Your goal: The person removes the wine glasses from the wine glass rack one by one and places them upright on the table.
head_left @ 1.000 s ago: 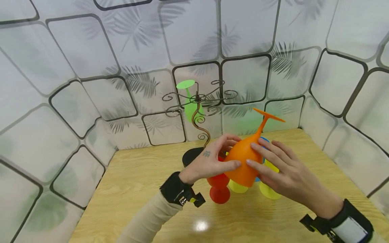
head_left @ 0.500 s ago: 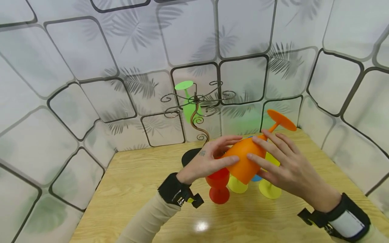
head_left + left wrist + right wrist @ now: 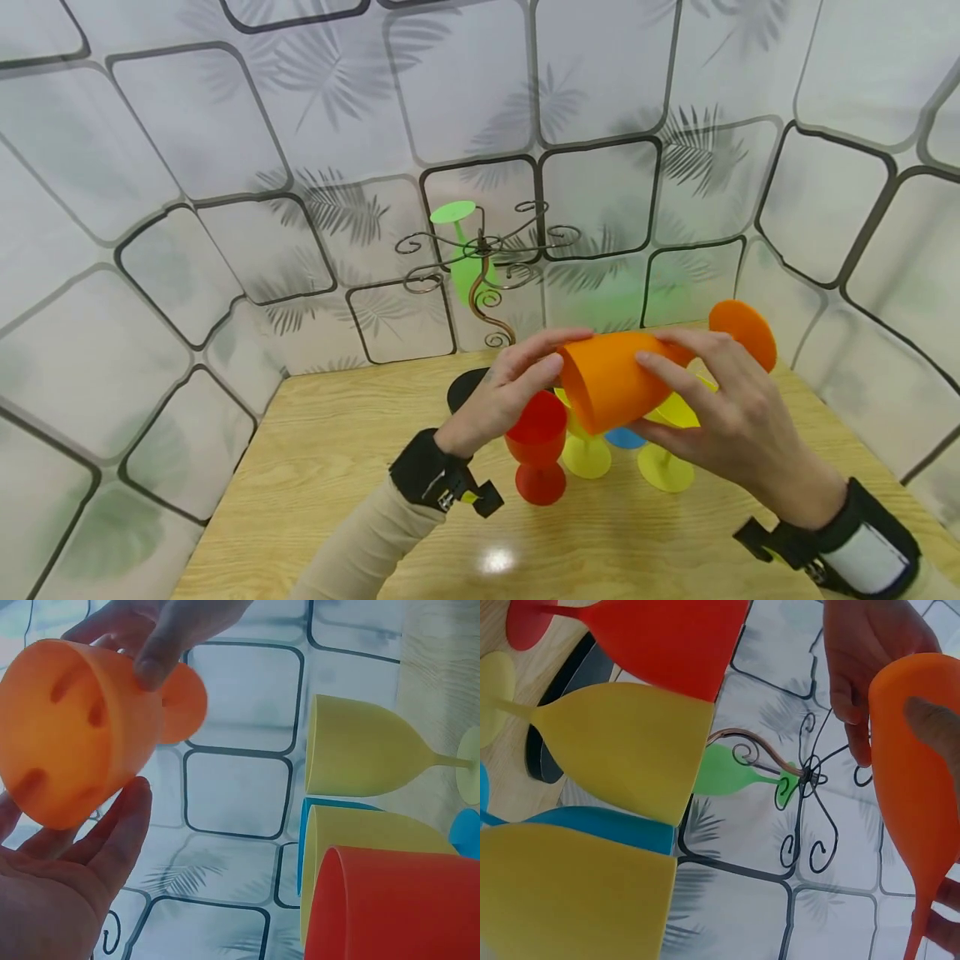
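An orange plastic goblet [image 3: 626, 379] is held on its side above the table, its mouth facing left and its round foot to the right. My right hand [image 3: 727, 408] grips the bowl near the stem, fingers over the top and thumb below. With its fingers about the rim, my left hand [image 3: 502, 387] holds the mouth end. Inside the bowl [image 3: 52, 727], dark finger marks show through the wall in the left wrist view. Beneath stand a red goblet [image 3: 540, 442], two yellow goblets [image 3: 588, 457] and a blue goblet [image 3: 626, 437], partly hidden.
Behind the hands rises a curly metal rack [image 3: 491, 312] on a black base [image 3: 465, 386]. A green goblet [image 3: 467, 279] hangs upside down from one of its arms. Patterned walls [image 3: 360, 192] enclose the wooden table [image 3: 322, 467] at the back and sides.
The orange goblet has turned from foot-up to lying sideways, its foot swinging down to the right and its mouth now facing left. The right hand has shifted round it.
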### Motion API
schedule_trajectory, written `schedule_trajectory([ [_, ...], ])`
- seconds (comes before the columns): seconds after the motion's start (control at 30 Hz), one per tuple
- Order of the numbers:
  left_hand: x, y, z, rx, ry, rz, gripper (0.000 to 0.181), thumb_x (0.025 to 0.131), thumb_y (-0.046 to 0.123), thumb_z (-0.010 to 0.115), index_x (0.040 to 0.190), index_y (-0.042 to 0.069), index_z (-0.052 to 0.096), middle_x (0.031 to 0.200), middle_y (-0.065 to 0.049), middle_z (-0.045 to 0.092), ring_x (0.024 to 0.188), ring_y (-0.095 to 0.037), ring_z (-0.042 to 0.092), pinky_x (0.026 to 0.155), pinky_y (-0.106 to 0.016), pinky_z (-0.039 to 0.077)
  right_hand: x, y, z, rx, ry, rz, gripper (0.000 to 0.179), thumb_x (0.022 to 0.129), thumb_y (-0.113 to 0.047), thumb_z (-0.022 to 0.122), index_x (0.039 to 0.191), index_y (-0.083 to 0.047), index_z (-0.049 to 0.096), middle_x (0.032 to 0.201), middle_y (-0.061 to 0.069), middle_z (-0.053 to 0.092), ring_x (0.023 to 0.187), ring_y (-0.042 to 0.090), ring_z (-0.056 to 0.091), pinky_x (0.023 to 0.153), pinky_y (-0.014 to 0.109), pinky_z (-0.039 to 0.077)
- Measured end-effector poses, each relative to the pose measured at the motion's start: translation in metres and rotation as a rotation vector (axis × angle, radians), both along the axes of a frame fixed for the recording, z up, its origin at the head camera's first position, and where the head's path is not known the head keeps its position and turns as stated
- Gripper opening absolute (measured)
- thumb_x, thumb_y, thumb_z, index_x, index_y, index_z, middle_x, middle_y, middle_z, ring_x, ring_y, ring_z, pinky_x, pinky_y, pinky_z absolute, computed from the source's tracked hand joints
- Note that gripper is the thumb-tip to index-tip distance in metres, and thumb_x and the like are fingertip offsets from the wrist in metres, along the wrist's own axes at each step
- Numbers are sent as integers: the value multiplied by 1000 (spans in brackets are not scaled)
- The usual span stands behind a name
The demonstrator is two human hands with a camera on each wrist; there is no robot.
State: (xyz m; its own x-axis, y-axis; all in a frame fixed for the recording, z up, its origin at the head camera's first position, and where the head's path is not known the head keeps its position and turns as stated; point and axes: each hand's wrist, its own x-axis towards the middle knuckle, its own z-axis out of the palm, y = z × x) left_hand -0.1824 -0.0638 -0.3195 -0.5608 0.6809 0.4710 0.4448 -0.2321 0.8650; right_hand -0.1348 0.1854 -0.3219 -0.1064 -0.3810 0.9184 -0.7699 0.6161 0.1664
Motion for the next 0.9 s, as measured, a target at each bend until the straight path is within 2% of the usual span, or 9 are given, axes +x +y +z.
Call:
schedule_trajectory([
  [0.13, 1, 0, 0, 25, -19, -11, 63, 108, 41, 45, 150, -6, 39, 139, -35, 52, 119, -33, 60, 102, -45, 54, 3, 0, 2, -49, -30, -47, 70, 94, -68, 58, 113, -1, 67, 106, 25, 66, 82, 37, 65, 103, 12, 42],
  [0.23, 1, 0, 0, 53, -24, -31, 68, 107, 44, 47, 152, -6, 35, 143, -36, 48, 124, -40, 58, 105, -46, 52, 6, -1, 4, -75, -45, -76, 78, 89, -74, 59, 111, 1, 68, 102, 22, 68, 78, 33, 67, 86, 19, 54],
  [0.33, 0, -1, -1, 79, 3, -56, 76, 106, 49, 47, 153, -8, 30, 144, -40, 45, 124, -50, 55, 106, -49, 52, 9, -2, 5, -91, -83, -82, 84, 87, -77, 59, 111, 4, 66, 100, 20, 69, 75, 28, 67, 69, 24, 58],
  [0.43, 0, -1, -2, 113, 49, -82, 82, 106, 53, 46, 153, -10, 25, 141, -44, 44, 123, -42, 59, 104, -52, 53, 12, -1, 5, -102, -157, -44, 88, 86, -75, 61, 115, 8, 62, 104, 19, 69, 78, 23, 66, 62, 22, 58],
  [0.57, 1, 0, -3, 163, 58, -124, 82, 105, 49, 52, 153, -11, 22, 141, -48, 39, 123, -21, 62, 106, -52, 52, 13, 1, 3, -131, -271, -13, 92, 84, -72, 66, 122, 11, 58, 110, 16, 69, 83, 19, 65, 65, 15, 58],
  [0.63, 1, 1, -3, 176, 48, -135, 81, 104, 43, 57, 153, -10, 22, 143, -48, 37, 127, -26, 60, 108, -51, 50, 14, 1, 2, -157, -321, 1, 93, 84, -71, 68, 126, 11, 57, 113, 16, 68, 82, 15, 65, 63, 13, 57],
  [0.73, 2, 2, -1, 168, 37, -128, 78, 103, 36, 62, 155, -8, 24, 146, -44, 39, 128, -44, 56, 108, -49, 50, 14, -1, -2, -206, -386, 54, 95, 83, -67, 70, 132, 12, 53, 117, 17, 66, 87, 4, 65, 62, 11, 55],
  [0.83, 3, 4, 2, 140, 49, -91, 78, 102, 38, 62, 155, -8, 28, 146, -41, 43, 123, -58, 51, 105, -45, 53, 14, -1, -6, -255, -446, 119, 96, 82, -63, 74, 137, 12, 50, 121, 20, 65, 96, -7, 65, 62, 11, 56],
  [0.9, 3, 4, 4, 127, 51, -67, 79, 101, 42, 62, 154, -8, 30, 144, -40, 46, 120, -60, 52, 102, -42, 55, 14, -1, -8, -283, -483, 147, 96, 81, -60, 78, 139, 11, 48, 122, 19, 65, 101, -10, 65, 62, 12, 56],
])
